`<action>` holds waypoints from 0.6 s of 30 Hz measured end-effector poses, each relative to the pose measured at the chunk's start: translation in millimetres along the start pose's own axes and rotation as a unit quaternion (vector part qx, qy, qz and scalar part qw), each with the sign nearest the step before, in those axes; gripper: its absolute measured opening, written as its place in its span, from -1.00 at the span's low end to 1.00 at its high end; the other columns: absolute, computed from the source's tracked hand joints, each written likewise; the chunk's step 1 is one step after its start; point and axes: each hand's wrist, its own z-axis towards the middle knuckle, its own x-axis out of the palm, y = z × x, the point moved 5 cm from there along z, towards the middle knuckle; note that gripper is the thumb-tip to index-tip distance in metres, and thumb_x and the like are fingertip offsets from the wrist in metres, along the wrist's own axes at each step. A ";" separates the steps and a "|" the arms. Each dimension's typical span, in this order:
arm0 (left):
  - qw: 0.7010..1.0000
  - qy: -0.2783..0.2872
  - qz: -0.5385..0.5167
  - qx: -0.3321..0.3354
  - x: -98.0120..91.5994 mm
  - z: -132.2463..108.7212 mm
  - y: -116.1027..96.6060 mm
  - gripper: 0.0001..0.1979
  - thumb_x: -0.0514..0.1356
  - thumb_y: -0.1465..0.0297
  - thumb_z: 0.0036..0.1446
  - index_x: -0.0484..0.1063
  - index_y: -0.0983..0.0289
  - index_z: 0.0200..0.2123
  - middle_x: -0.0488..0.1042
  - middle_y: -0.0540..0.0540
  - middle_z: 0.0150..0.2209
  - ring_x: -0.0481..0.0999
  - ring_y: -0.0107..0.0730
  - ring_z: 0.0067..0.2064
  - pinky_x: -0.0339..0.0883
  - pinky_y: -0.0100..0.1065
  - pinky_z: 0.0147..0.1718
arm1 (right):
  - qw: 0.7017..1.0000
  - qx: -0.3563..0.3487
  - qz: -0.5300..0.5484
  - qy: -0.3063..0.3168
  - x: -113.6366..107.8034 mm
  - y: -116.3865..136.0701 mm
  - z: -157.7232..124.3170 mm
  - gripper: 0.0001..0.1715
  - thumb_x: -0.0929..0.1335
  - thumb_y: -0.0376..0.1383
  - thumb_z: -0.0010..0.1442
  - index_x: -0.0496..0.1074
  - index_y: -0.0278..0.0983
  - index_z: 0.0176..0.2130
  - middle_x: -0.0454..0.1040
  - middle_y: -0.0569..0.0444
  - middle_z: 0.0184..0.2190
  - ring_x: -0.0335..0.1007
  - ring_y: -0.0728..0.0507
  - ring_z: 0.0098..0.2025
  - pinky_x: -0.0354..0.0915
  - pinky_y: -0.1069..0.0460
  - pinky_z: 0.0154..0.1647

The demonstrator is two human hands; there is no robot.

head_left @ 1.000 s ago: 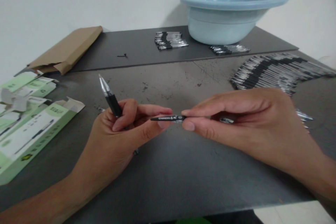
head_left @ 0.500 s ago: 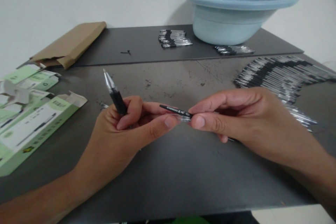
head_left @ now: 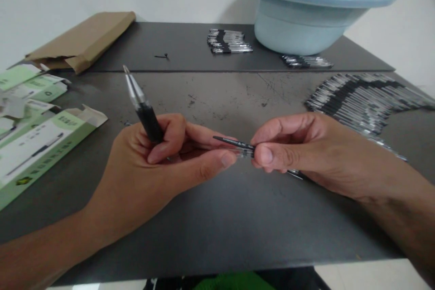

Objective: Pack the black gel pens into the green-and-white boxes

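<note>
Lying at the left are green cartons [head_left: 44,149]; rightward, the left hand [head_left: 152,174] grips a pen [head_left: 146,115], tip raised; between both hands, a black-clipped cap [head_left: 234,141], pinched by the right hand [head_left: 295,149]; far right, fanned pens [head_left: 360,99].

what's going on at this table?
A person works with pens, bare-handed. The left hand holds an uncapped pen, tip up, in its curled fingers. The right hand pinches one end of a clear piece with a black clip; the left thumb and fingertips are at its other end. More pens lie in rows beyond the right hand, near a blue basin.
</note>
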 end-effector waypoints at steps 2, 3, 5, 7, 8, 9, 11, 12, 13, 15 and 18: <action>1.000 0.001 0.003 0.003 -0.6 0.9 -1.4 -0.25 0.65 0.34 -0.02 0.01 0.17 -0.60 0.80 0.00 -0.29 0.83 0.11 0.01 0.80 -0.21 -0.16 | 1.000 0.004 -0.004 -0.010 0.1 -0.4 -0.5 -0.68 0.71 -0.10 0.09 0.80 -0.13 -0.16 0.72 0.11 -0.38 0.58 -0.02 -0.43 0.52 0.14 -0.41; 1.000 0.000 0.007 0.003 -0.9 1.5 -2.1 -0.25 0.65 0.34 -0.03 0.01 0.17 -0.60 0.81 0.00 -0.28 0.84 0.09 -0.01 0.79 -0.23 -0.17 | 1.000 0.001 -0.004 -0.018 0.2 -0.3 -1.1 -0.67 0.72 -0.08 0.08 0.80 -0.13 -0.16 0.73 0.11 -0.38 0.60 -0.03 -0.42 0.53 0.13 -0.40; 1.000 -0.002 0.015 0.003 -1.8 2.5 -3.7 -0.25 0.66 0.34 -0.05 0.02 0.17 -0.61 0.81 0.00 -0.26 0.84 0.09 -0.04 0.79 -0.22 -0.18 | 0.999 -0.014 -0.007 -0.034 0.4 0.5 -2.6 -0.68 0.72 -0.06 0.08 0.80 -0.11 -0.18 0.73 0.12 -0.38 0.63 -0.04 -0.41 0.54 0.11 -0.40; 1.000 -0.003 0.021 0.007 -2.6 3.3 -5.3 -0.25 0.65 0.35 -0.06 0.03 0.16 -0.62 0.81 -0.01 -0.26 0.84 0.10 -0.04 0.79 -0.19 -0.17 | 0.998 -0.034 -0.013 -0.053 -0.5 1.0 -4.1 -0.71 0.71 -0.05 0.11 0.79 -0.09 -0.20 0.73 0.13 -0.38 0.65 -0.05 -0.41 0.55 0.10 -0.40; 1.000 -0.003 0.023 0.011 -2.9 3.6 -5.9 -0.26 0.65 0.35 -0.06 0.02 0.16 -0.62 0.81 -0.01 -0.26 0.84 0.09 -0.05 0.79 -0.19 -0.17 | 0.997 -0.043 -0.018 -0.061 -1.5 0.9 -4.6 -0.73 0.70 -0.05 0.13 0.79 -0.08 -0.21 0.73 0.14 -0.39 0.66 -0.05 -0.41 0.55 0.10 -0.40; 1.000 -0.003 0.025 0.016 -3.0 3.8 -6.4 -0.26 0.65 0.35 -0.04 0.02 0.16 -0.62 0.81 -0.02 -0.27 0.85 0.08 -0.06 0.78 -0.19 -0.17 | 0.996 -0.049 -0.024 -0.066 -2.5 0.7 -4.8 -0.74 0.70 -0.04 0.14 0.79 -0.08 -0.21 0.73 0.14 -0.39 0.66 -0.05 -0.41 0.55 0.10 -0.41; 0.999 -0.001 0.023 0.026 -3.2 4.2 -6.9 -0.26 0.64 0.36 -0.01 0.03 0.16 -0.62 0.80 -0.04 -0.28 0.85 0.02 -0.11 0.78 -0.20 -0.18 | 0.996 -0.058 -0.031 -0.066 -4.1 -0.1 -4.3 -0.75 0.69 -0.05 0.16 0.78 -0.08 -0.21 0.73 0.14 -0.40 0.66 -0.05 -0.41 0.54 0.10 -0.42; 0.999 0.000 0.020 0.027 -3.3 4.5 -6.7 -0.27 0.64 0.36 0.00 0.03 0.16 -0.62 0.80 -0.05 -0.28 0.85 -0.01 -0.13 0.77 -0.22 -0.19 | 0.996 -0.060 -0.032 -0.062 -4.6 -0.5 -3.8 -0.76 0.69 -0.06 0.16 0.78 -0.08 -0.21 0.73 0.15 -0.40 0.65 -0.05 -0.42 0.53 0.11 -0.43; 1.000 0.002 0.017 0.025 -3.4 4.7 -6.0 -0.27 0.64 0.36 0.00 0.04 0.17 -0.62 0.81 -0.05 -0.27 0.85 -0.02 -0.14 0.77 -0.24 -0.20 | 0.996 -0.060 -0.030 -0.057 -4.8 -0.9 -3.2 -0.76 0.70 -0.08 0.15 0.78 -0.08 -0.20 0.73 0.15 -0.40 0.65 -0.04 -0.41 0.53 0.12 -0.43; 1.000 0.003 0.011 0.015 -3.7 5.3 -4.4 -0.27 0.65 0.36 -0.01 0.04 0.17 -0.61 0.81 -0.05 -0.26 0.85 -0.03 -0.14 0.76 -0.28 -0.24 | 0.997 -0.056 -0.020 -0.053 -5.3 -1.7 -2.3 -0.77 0.70 -0.09 0.16 0.78 -0.08 -0.19 0.73 0.15 -0.39 0.67 -0.05 -0.40 0.53 0.12 -0.43; 1.000 0.002 0.009 0.006 -4.4 6.0 -3.2 -0.25 0.66 0.35 -0.02 0.03 0.16 -0.61 0.81 -0.05 -0.26 0.85 -0.03 -0.12 0.76 -0.31 -0.25 | 0.997 -0.056 -0.005 -0.051 -4.7 -0.9 -2.2 -0.76 0.70 -0.10 0.16 0.78 -0.10 -0.18 0.75 0.13 -0.36 0.69 -0.06 -0.37 0.54 0.13 -0.43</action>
